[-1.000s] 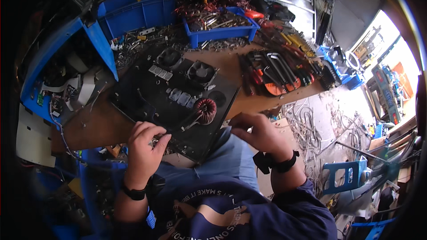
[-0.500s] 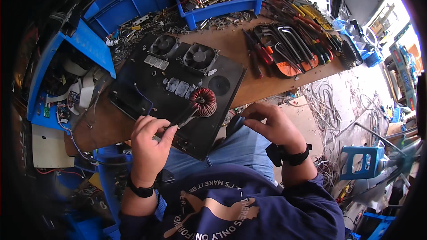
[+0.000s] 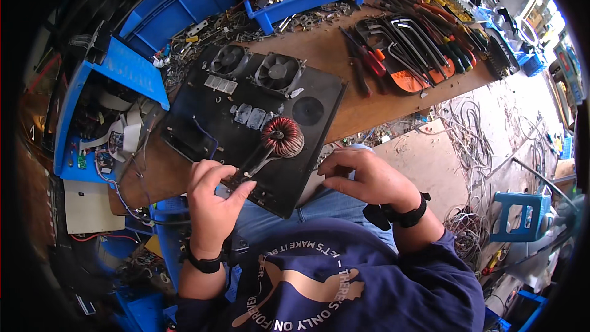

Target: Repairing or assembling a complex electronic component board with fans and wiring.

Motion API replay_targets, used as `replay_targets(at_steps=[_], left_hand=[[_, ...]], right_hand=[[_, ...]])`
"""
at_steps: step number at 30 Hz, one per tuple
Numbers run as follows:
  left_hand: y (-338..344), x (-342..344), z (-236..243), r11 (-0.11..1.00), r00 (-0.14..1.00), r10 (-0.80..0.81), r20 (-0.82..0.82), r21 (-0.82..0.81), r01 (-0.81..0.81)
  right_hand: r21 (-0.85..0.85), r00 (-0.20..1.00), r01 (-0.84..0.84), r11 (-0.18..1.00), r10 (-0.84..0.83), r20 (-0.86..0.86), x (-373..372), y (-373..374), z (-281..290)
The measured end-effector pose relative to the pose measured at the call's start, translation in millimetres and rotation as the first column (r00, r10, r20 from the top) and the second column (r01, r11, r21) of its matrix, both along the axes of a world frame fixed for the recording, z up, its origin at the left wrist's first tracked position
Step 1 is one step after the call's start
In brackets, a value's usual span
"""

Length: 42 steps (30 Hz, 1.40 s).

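A black panel (image 3: 203,106) lies tilted across the wooden bench's near edge, over my lap. On it rests a toroidal coil (image 3: 283,137) wound in copper-red wire, its thick leads pointing down toward my left hand (image 3: 213,200). That hand is open, thumb and fingers parted around the lead ends, with no visible grip on them. My right hand (image 3: 372,178) hovers right of the panel, thumb and forefinger apart, holding nothing I can see. Two black cooling fans (image 3: 278,74) sit at the panel's far side, near pale rectangular patches (image 3: 251,117).
Pliers and screwdrivers (image 3: 369,58) lie beside a case of hex keys (image 3: 405,49) on the bench (image 3: 362,107). Behind stands a blue bin (image 3: 307,1) of metal scraps. An opened blue housing (image 3: 132,74) is at left; a blue stool (image 3: 522,215) and tangled cables (image 3: 470,135) occupy the floor.
My left finger and thumb have spread apart at the coil's lead end, where they were pinched. My right fingers have opened, and a dark shape by them no longer shows. The whole view has shifted slightly.
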State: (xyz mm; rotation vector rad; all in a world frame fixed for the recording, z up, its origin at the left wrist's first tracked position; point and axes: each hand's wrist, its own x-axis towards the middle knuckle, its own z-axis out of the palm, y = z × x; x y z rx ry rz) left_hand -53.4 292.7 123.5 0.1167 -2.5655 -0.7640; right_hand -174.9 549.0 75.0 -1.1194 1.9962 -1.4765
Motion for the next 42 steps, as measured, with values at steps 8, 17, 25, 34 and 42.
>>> replay_targets(at_steps=[8,17,25,34,42], left_hand=[[-2.0,-9.4,-2.1,0.992,0.996,-0.082,-0.021,-0.097,0.08],[19.0,-41.1,16.2,0.999,0.958,-0.045,0.284,-0.014,0.051],[27.4,-49.5,12.9,0.995,0.921,0.022,0.388,-0.098,0.017],[17.5,-29.7,-20.8,0.994,0.981,-0.001,0.192,0.108,-0.02],[2.9,-23.9,-32.7,0.97,0.998,-0.024,0.066,0.241,0.007]], right_hand=[[0.014,0.999,0.007,1.0,-0.008,0.036,1.0,6.0,-2.0],[-0.004,0.998,0.068,0.998,-0.068,0.015,7.6,16.2,-6.3],[0.059,0.999,0.025,0.998,-0.028,0.043,6.0,29.0,-8.0],[-0.039,0.999,0.035,0.999,-0.033,0.029,8.4,27.1,-8.3],[0.041,0.995,0.061,0.997,-0.057,-0.077,4.8,6.4,17.9]])
